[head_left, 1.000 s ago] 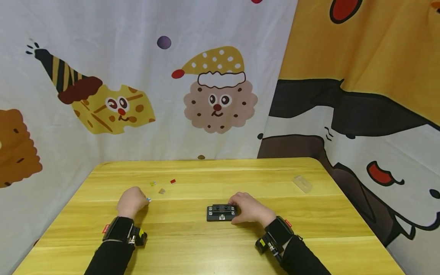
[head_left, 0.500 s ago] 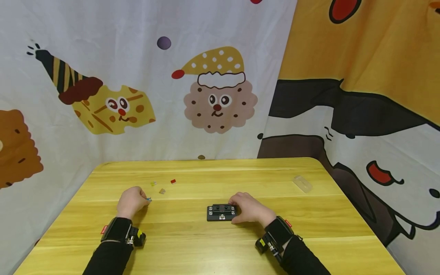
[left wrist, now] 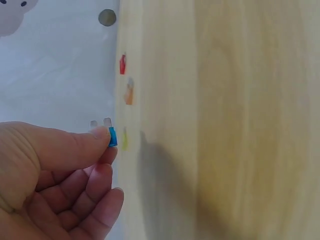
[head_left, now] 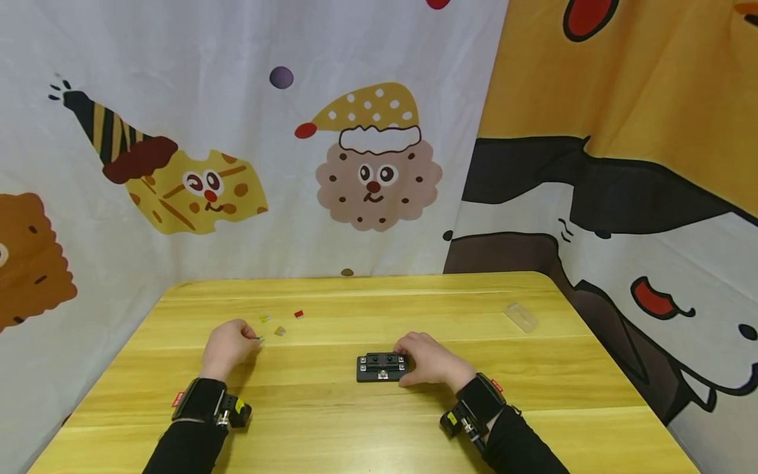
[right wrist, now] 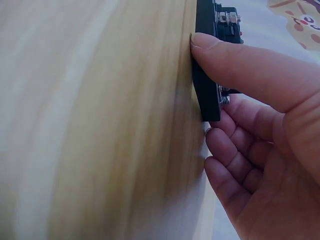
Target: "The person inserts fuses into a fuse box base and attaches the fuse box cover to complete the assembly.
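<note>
My left hand (head_left: 225, 347) pinches a small blue blade fuse (left wrist: 113, 138) between thumb and forefinger, just over the left side of the table. In the left wrist view its two metal prongs stick up past the thumb tip, and the other fingers are loosely curled below. A black fuse block (head_left: 378, 368) with metal bolts lies flat in the middle of the table. My right hand (head_left: 431, 360) grips its right end, thumb on the near edge and fingers at the far side. That end is partly hidden by the hand.
Beyond my left hand lie a yellow fuse (head_left: 264, 318), an orange-brown fuse (head_left: 280, 331) and a red fuse (head_left: 299, 314). A clear plastic cover (head_left: 521, 317) lies at the back right of the wooden table (head_left: 331, 421). Printed curtains (head_left: 237, 250) hang behind the table.
My left hand has shifted slightly away from me with the blue fuse, which has turned a little in the fingertips. The right hand and the fuse block have stayed put.
</note>
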Demonstrator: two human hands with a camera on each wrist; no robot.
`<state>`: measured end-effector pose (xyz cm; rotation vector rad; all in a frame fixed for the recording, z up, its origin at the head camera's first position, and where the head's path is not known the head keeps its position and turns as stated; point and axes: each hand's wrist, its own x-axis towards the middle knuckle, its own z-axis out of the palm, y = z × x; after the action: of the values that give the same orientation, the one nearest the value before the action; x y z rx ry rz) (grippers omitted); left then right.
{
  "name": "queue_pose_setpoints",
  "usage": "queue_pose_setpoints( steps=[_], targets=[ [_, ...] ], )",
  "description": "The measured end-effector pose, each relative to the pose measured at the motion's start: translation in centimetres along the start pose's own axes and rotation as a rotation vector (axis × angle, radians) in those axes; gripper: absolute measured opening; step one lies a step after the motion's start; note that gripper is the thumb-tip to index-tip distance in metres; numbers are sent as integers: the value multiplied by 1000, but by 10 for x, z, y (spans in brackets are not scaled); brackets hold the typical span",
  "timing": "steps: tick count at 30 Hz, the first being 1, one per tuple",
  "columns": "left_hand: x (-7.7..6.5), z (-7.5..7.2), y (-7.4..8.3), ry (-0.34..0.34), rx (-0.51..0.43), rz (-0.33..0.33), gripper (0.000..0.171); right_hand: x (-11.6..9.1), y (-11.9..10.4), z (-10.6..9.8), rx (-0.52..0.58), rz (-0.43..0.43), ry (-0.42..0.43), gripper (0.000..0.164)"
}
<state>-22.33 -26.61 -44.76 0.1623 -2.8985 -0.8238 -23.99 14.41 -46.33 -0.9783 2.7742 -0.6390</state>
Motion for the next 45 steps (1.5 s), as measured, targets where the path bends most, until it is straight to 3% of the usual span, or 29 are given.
queue_pose_setpoints(
  steps=[5, 10, 16, 24, 33, 38, 45],
  targets=[
    [-1, -2, 13, 14, -12, 49, 15, -1, -1, 0, 2, 3, -1, 50],
    [-5, 0, 36, 10, -53, 140, 12, -2, -1, 0, 3, 4, 3, 50],
    [-10, 12, 69, -20, -93, 282, 9, -2, -1, 0, 9, 5, 2, 50],
    [-19, 31, 113, -76, -105, 421, 15, -2, 0, 0, 4, 7, 3, 51],
    [-20, 49, 139, -91, -46, 498, 18, 0, 1, 1, 2, 9, 1, 50],
    [-18, 55, 147, -100, 4, 583, 18, 1, 0, 1, 7, 12, 3, 50],
    [-11, 59, 166, -157, 178, 700, 14, 1, 0, 1, 7, 15, 2, 50]
  ],
)
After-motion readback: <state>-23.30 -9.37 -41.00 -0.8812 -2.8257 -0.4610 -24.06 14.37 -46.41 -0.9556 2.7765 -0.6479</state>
